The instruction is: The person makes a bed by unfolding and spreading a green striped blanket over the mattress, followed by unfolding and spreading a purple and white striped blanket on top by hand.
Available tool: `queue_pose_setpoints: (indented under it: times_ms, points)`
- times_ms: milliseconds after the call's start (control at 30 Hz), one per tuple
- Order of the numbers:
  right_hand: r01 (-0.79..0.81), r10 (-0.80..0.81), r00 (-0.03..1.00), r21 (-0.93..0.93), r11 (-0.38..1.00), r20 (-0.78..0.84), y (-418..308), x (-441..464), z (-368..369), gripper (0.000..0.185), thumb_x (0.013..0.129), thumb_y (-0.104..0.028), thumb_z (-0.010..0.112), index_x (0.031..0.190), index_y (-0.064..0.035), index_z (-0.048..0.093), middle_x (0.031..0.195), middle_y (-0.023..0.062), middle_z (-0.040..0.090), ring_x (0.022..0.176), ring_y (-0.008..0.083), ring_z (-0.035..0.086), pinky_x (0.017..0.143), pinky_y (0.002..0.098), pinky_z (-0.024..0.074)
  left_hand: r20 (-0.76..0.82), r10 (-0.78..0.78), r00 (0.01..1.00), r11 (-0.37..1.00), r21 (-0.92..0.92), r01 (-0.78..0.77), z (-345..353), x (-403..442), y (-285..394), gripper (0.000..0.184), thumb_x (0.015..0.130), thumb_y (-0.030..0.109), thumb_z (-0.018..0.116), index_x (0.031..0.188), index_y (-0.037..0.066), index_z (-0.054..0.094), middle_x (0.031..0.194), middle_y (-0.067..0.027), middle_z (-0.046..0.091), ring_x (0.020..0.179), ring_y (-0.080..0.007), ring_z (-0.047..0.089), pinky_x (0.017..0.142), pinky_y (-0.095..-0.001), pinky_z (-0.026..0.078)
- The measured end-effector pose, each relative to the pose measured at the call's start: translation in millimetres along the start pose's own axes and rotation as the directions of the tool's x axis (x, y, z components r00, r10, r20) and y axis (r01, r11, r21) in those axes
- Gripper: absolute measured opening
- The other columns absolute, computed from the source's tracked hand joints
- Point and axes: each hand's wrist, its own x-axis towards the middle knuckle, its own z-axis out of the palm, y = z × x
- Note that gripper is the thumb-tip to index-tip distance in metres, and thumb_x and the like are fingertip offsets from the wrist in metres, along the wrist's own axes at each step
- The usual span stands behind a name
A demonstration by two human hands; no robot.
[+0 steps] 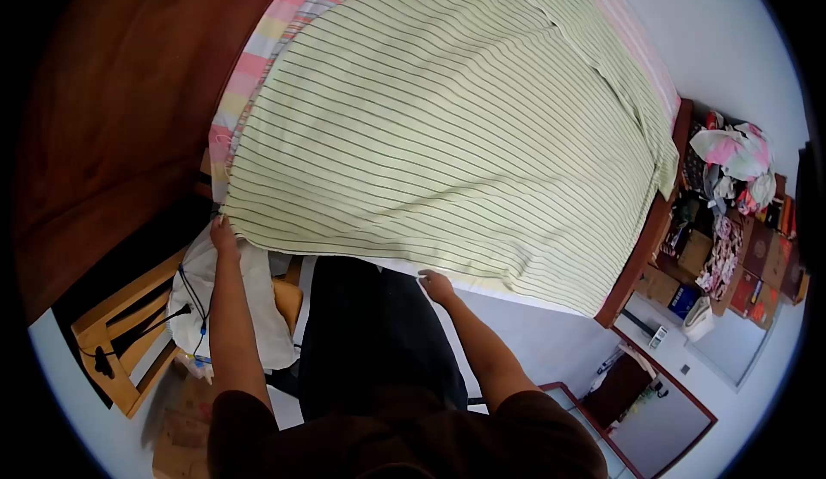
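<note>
A pale green sheet with dark stripes (430, 135) is spread over the bed, with wrinkles toward its near right part and a bunched fold along its right side. My left hand (222, 234) is closed on the sheet's near left corner. At the near edge, right of my legs, my right hand (438, 286) pinches the border, where a white strip (490, 291) shows below the stripes. Its fingertips are partly hidden. Under the striped sheet lies a pink, yellow and grey checked bed cover (249, 79), visible along the left and far sides.
Left of my legs, a wooden chair (112, 363) holds white cloth (267, 307) and dark cables (196, 302). A brown wooden panel (129, 135) borders the left. The bed's wooden end board (641, 251) is at right, with stacked boxes (761, 255) and clothes (736, 152) beyond.
</note>
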Motion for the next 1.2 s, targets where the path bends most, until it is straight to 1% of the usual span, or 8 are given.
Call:
queue_pose_setpoints:
  times_ms: [67,167,300,533,800,967,1100,1200]
  points:
    - [0.009,-0.01,0.997,-0.011,1.0,-0.079,-1,20,5,0.032,0.081,-0.029,0.055,0.108,-0.0127,0.059,0.099,0.0161,0.062,0.094,0.0326,0.058,0.081,0.0418,0.0461,0.033,-0.104,0.994,0.991,-0.087,0.106,8,-36,53,0.029,0.091,0.017,0.047,0.111,-0.003,0.053,0.101,-0.0098,0.059,0.089,-0.0171,0.055,0.078,-0.0284,0.043]
    - [0.101,-0.13,0.96,-0.128,0.987,-0.247,-2,37,12,0.041,0.077,-0.024,0.061,0.115,-0.0133,0.053,0.113,0.0149,0.052,0.103,0.0345,0.053,0.084,0.0432,0.0449,0.107,0.028,0.994,0.99,-0.144,-0.013,-4,-42,61,0.029,0.091,0.017,0.048,0.112,-0.002,0.052,0.104,-0.0087,0.058,0.091,-0.0159,0.055,0.079,-0.0271,0.043]
    - [-0.057,0.045,0.99,-0.087,0.995,-0.134,-35,45,-3,0.06,0.069,-0.022,0.07,0.124,-0.0128,0.047,0.126,0.018,0.045,0.113,0.035,0.046,0.091,0.0409,0.043,0.036,0.113,0.993,0.988,-0.111,-0.108,0,-72,113,0.029,0.092,0.018,0.048,0.114,-0.001,0.051,0.107,-0.008,0.058,0.091,-0.0153,0.054,0.08,-0.0263,0.042]
    - [-0.089,0.086,0.996,-0.392,0.916,-0.025,-49,57,14,0.078,0.063,-0.022,0.075,0.131,-0.0225,0.037,0.134,0.0129,0.037,0.117,0.033,0.044,0.09,0.0467,0.043,0.091,0.187,0.978,0.981,0.034,-0.191,-23,-52,136,0.029,0.093,0.017,0.046,0.115,-0.002,0.052,0.104,-0.0073,0.059,0.089,-0.0139,0.054,0.079,-0.0258,0.042]
    - [-0.177,0.099,0.981,-0.559,0.81,-0.167,-16,77,51,0.058,0.073,-0.02,0.067,0.125,-0.0157,0.042,0.132,0.0085,0.037,0.119,0.0272,0.041,0.091,0.0498,0.0402,0.109,0.213,0.971,0.934,0.27,-0.235,-41,-6,105,0.026,0.091,0.014,0.046,0.107,-0.004,0.055,0.094,-0.0084,0.061,0.083,-0.0131,0.054,0.075,-0.0256,0.042]
    - [-0.389,0.467,0.829,0.283,0.877,-0.307,51,90,66,0.066,0.07,-0.028,0.069,0.125,-0.0022,0.042,0.111,0.0232,0.054,0.107,0.0372,0.051,0.089,0.0406,0.0427,0.095,0.129,0.987,0.932,0.328,-0.153,-44,18,94,0.025,0.09,0.013,0.047,0.108,-0.003,0.056,0.095,-0.0091,0.061,0.082,-0.0142,0.055,0.075,-0.0267,0.042]
    - [-0.383,0.755,0.655,0.844,0.376,-0.039,103,90,69,0.064,0.077,-0.023,0.06,0.134,-0.0084,0.033,0.112,0.0164,0.052,0.1,0.027,0.051,0.085,0.0432,0.0422,0.081,0.103,0.991,0.915,0.384,-0.126,-38,30,93,0.026,0.09,0.013,0.047,0.109,-0.003,0.056,0.099,-0.0096,0.061,0.085,-0.0161,0.057,0.076,-0.0277,0.044]
    - [-0.228,0.742,0.635,0.97,-0.088,0.216,119,84,54,0.06,0.083,-0.02,0.055,0.136,-0.0143,0.026,0.124,0.013,0.04,0.112,0.0251,0.042,0.087,0.0529,0.0391,0.076,0.167,0.983,0.886,0.426,-0.183,-34,33,94,0.027,0.09,0.014,0.047,0.11,-0.004,0.055,0.099,-0.0096,0.061,0.086,-0.0165,0.057,0.075,-0.0277,0.044]
